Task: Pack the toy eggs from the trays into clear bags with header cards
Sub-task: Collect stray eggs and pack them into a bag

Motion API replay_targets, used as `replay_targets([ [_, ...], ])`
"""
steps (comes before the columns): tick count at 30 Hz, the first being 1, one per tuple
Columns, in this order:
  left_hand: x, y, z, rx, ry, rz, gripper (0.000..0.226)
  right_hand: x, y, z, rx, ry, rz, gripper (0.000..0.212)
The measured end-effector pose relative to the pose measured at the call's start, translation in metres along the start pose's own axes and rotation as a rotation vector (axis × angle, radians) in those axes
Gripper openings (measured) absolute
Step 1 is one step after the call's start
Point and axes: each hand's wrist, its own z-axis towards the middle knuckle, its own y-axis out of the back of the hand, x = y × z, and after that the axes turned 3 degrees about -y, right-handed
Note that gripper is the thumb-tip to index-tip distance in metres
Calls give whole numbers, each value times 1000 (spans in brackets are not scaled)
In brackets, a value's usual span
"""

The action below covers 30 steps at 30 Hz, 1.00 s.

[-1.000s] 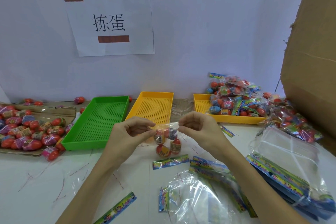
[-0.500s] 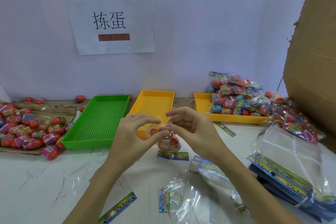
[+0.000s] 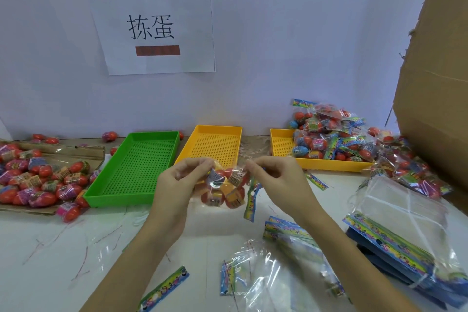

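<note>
**Filled bag held at its mouth, header card not yet closed over it**

In the head view, the left hand [image 3: 177, 180] and the right hand [image 3: 274, 176] each pinched a top corner of a small clear plastic bag [image 3: 224, 187] of red and orange toy eggs, fingers curled on the film, holding it in the air just in front of the empty yellow perforated plastic tray [image 3: 215, 145]. A narrow, brightly printed header card strip [image 3: 250, 201] dangled from the bag's right corner, beside the right hand. Judged from this, the eggs were in and the step in hand was sealing the mouth; the next move would call for drawing the film flat and bringing the strip square over the opening without letting the eggs spill

The work surface was a white table [image 3: 63, 248], littered with thin red tear strips. A green perforated plastic tray [image 3: 136, 167], also empty, lay left of the yellow one; further left, loose foil-wrapped toy eggs [image 3: 38, 180] were heaped on a flattened sheet of brown cardboard [image 3: 76, 152]. A second yellow tray [image 3: 281, 144] to the right held a pile of finished packed bags [image 3: 329, 137], which spilled onto the table. Near the person lay empty clear bags with printed headers [image 3: 255, 278] and a banded stack of the same [image 3: 395, 233]. Behind stood a pale wall with a white paper sign printed with two black characters [image 3: 152, 28], and a tall brown cardboard box [image 3: 435, 83] rose at the right
</note>
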Motion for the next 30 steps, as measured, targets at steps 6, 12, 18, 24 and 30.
replay_targets([
  [6,-3,2,5,78,174,-181,25,3,4,1,-59,-34,30,19],
  [12,-2,4,0,241,87,74,40,6,7,1,-73,-26,-1,21],
  [18,3,1,2,110,136,-73,20,9,6,0,5,-56,82,34],
  [24,4,5,10,-54,92,-176,19,5,0,0,207,-141,85,32],
  [30,10,-5,2,245,193,-216,62,0,3,1,-60,-86,157,19],
])
